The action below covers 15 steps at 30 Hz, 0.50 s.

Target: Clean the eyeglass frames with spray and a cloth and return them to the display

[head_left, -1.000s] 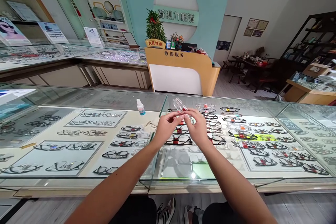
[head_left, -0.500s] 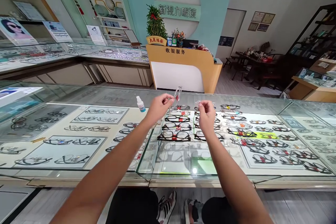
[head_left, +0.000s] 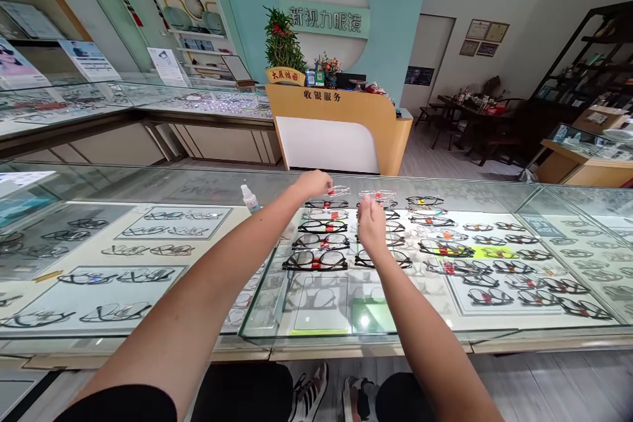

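Note:
My left hand (head_left: 313, 183) is at the far end of the left row of eyeglasses, its fingers closed at the left side of a clear-framed pair of eyeglasses (head_left: 339, 191) with a red tag. This pair lies level at the glass top. My right hand (head_left: 372, 223) is closed over the neighbouring row, fingers pressed together; what they hold, if anything, is hidden. Just beyond it sits another clear pair (head_left: 378, 194) with a red tag. Nearer me, black eyeglasses (head_left: 315, 260) lie in both rows, partly covered by my right hand and wrist.
A small white spray bottle (head_left: 250, 199) stands left of my left forearm. More eyeglasses (head_left: 446, 248) fill rows on the right. Inside the glass display counter (head_left: 277, 336) further frames lie on trays. A wooden cashier desk (head_left: 336, 105) with plants stands beyond.
My left hand has moved forward and lowered the clear eyeglasses from upright to level at the row's far end. My right hand has come slightly nearer and left. The view has shifted a little.

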Tool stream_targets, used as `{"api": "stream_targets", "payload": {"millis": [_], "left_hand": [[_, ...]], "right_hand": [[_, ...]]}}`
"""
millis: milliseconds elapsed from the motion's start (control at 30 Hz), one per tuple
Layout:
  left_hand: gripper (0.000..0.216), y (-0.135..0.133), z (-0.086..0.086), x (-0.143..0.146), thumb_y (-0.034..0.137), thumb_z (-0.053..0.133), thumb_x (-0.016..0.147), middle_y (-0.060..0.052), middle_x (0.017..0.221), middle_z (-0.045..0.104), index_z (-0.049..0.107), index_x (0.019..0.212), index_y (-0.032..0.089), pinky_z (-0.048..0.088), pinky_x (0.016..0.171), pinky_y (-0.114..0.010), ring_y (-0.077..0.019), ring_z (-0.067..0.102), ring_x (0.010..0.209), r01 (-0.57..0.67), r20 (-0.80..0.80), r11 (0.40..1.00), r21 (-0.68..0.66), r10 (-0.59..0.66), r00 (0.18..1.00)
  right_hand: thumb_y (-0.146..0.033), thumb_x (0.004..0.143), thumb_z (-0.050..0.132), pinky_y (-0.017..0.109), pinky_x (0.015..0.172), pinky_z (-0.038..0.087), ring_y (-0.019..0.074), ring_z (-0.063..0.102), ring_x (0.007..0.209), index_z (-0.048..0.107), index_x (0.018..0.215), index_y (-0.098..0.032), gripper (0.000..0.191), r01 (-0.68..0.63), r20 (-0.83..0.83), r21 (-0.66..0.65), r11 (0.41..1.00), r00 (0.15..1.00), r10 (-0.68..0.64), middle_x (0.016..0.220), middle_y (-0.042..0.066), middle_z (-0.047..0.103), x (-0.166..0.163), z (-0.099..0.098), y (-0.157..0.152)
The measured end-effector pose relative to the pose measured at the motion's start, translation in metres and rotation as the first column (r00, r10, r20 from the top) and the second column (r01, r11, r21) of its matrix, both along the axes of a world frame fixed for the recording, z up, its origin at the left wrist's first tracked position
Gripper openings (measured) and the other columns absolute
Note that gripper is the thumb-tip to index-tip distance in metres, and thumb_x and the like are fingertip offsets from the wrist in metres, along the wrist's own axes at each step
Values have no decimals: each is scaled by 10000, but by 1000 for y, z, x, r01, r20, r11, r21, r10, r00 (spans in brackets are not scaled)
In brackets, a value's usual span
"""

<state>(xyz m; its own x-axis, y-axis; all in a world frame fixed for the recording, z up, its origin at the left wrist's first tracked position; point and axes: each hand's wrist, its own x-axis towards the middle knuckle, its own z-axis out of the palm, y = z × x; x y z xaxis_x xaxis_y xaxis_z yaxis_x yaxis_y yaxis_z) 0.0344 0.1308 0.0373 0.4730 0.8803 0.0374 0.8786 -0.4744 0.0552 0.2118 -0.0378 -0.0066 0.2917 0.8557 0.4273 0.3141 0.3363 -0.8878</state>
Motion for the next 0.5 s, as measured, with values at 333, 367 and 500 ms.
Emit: {"api": "stream_targets", "payload": {"millis": [333,367,500], "left_hand": [[227,15,-20,10,315,657,874,-94,1124,806,819,1026,269,492,890,-293,-252,701,1046,-6,-84,999,-39,2,996],[227,14,-21,11,320,656,877,-96,1125,806,817,1029,270,493,894,-296,-256,702,1052,-9,-84,999,-35,6,996],[302,0,-16,11,335,627,906,-127,1183,791,785,1146,244,494,897,-325,-282,708,1070,-32,-57,999,12,32,998]], "right_hand": [[-645,1050,387,314,579,178,126,243,557,273,603,-221,627,-256,284,-110,960,918,277,569,-43,247,-22,10,-23],[-648,1048,389,310,581,182,125,250,561,285,606,-220,624,-257,287,-109,960,917,278,571,-43,257,-21,10,-23],[-649,1056,365,307,590,185,129,272,571,300,616,-225,615,-196,265,-64,978,942,206,575,-39,287,-14,9,-19]]}}
